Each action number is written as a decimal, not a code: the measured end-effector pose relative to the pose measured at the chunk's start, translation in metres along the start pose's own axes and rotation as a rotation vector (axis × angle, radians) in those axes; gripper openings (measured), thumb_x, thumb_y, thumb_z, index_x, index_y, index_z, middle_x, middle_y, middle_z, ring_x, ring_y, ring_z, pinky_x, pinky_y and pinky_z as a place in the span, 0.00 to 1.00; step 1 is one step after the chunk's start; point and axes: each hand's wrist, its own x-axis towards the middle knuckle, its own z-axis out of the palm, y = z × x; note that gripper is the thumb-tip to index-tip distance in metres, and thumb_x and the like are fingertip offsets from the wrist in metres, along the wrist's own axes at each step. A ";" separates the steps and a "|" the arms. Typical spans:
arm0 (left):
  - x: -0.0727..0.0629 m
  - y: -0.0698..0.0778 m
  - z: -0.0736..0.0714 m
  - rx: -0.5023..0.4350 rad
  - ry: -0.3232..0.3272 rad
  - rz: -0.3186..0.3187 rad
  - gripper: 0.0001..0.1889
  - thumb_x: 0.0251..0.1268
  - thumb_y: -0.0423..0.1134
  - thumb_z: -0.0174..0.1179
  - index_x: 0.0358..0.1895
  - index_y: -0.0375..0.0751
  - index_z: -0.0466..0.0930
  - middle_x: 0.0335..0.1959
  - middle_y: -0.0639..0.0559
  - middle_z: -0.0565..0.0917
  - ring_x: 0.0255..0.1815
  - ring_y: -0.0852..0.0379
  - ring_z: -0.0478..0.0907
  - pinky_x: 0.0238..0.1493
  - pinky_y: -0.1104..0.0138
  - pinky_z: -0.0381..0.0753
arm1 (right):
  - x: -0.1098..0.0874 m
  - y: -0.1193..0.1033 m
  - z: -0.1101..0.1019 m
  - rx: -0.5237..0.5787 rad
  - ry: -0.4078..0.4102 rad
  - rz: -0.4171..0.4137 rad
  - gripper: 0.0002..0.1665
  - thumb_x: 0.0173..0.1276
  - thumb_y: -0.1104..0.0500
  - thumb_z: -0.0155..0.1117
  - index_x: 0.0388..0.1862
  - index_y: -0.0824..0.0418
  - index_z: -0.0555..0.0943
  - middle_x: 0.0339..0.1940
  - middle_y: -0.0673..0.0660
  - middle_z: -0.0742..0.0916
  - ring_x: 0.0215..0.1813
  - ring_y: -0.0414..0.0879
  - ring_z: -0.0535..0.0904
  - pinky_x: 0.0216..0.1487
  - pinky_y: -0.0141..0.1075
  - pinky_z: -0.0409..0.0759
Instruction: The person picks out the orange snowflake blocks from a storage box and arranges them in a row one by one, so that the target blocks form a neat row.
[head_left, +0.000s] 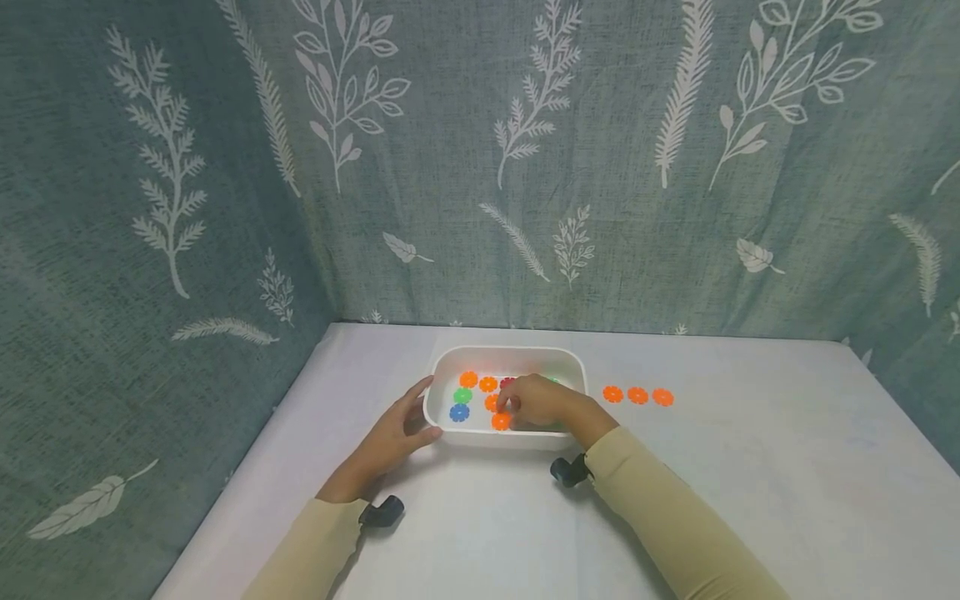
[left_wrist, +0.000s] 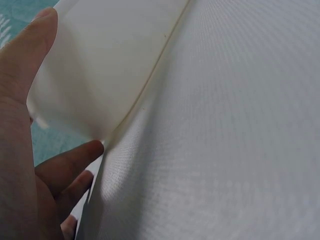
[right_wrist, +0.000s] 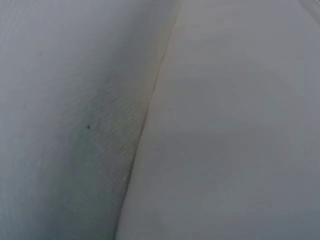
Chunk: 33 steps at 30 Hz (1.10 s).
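Note:
A white plastic tub (head_left: 510, 439) stands on the table with several flower-shaped discs inside. My left hand (head_left: 393, 433) rests against its left end, thumb at the near corner and fingers along the side; in the left wrist view the thumb (left_wrist: 37, 42) lies along the tub wall (left_wrist: 110, 50). My right hand (head_left: 536, 400) reaches down into the tub, fingertips right beside an orange disc (head_left: 492, 403) and above another orange disc (head_left: 500, 422). I cannot tell whether its fingers pinch a disc. The right wrist view shows only the tub's outer wall (right_wrist: 225, 125) and tablecloth.
Inside the tub's left half lie a blue disc (head_left: 459, 412), a green disc (head_left: 462, 395) and more orange discs (head_left: 468, 379). A red disc (head_left: 507, 382) lies behind the right hand. Right of the tub, three orange discs (head_left: 637, 395) form a row on the white tablecloth (head_left: 750, 467).

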 end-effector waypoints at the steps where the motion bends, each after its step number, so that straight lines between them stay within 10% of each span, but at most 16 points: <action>1: 0.000 0.000 0.000 0.004 -0.001 0.000 0.50 0.50 0.63 0.69 0.76 0.67 0.51 0.72 0.45 0.66 0.70 0.43 0.64 0.66 0.36 0.54 | 0.000 0.000 0.000 -0.002 0.000 0.001 0.12 0.59 0.61 0.74 0.40 0.47 0.85 0.33 0.44 0.82 0.39 0.43 0.76 0.48 0.36 0.77; 6: 0.000 0.001 0.000 0.016 0.001 0.000 0.50 0.51 0.62 0.70 0.76 0.66 0.51 0.72 0.44 0.66 0.70 0.43 0.64 0.66 0.35 0.53 | 0.002 0.002 0.001 0.021 0.009 -0.032 0.11 0.57 0.62 0.75 0.31 0.48 0.82 0.30 0.44 0.82 0.37 0.42 0.76 0.46 0.35 0.77; 16: -0.001 0.001 -0.001 0.002 -0.001 0.009 0.50 0.51 0.60 0.70 0.77 0.64 0.52 0.72 0.44 0.65 0.70 0.42 0.65 0.66 0.37 0.56 | -0.006 -0.002 0.000 0.068 -0.139 -0.173 0.25 0.65 0.69 0.56 0.47 0.41 0.88 0.38 0.38 0.84 0.41 0.39 0.78 0.45 0.34 0.77; 25: 0.000 0.001 0.000 -0.001 -0.001 -0.012 0.50 0.50 0.62 0.70 0.76 0.67 0.51 0.72 0.44 0.66 0.70 0.43 0.65 0.66 0.36 0.55 | -0.003 0.004 0.001 -0.087 -0.001 -0.123 0.11 0.63 0.63 0.68 0.34 0.44 0.82 0.33 0.41 0.81 0.40 0.40 0.75 0.49 0.34 0.76; 33: 0.000 0.000 0.000 0.001 -0.005 -0.019 0.51 0.50 0.63 0.70 0.76 0.67 0.51 0.73 0.45 0.65 0.71 0.43 0.64 0.66 0.36 0.55 | -0.002 0.005 -0.001 -0.009 0.029 -0.061 0.10 0.61 0.58 0.73 0.34 0.44 0.80 0.32 0.44 0.81 0.38 0.43 0.75 0.44 0.34 0.76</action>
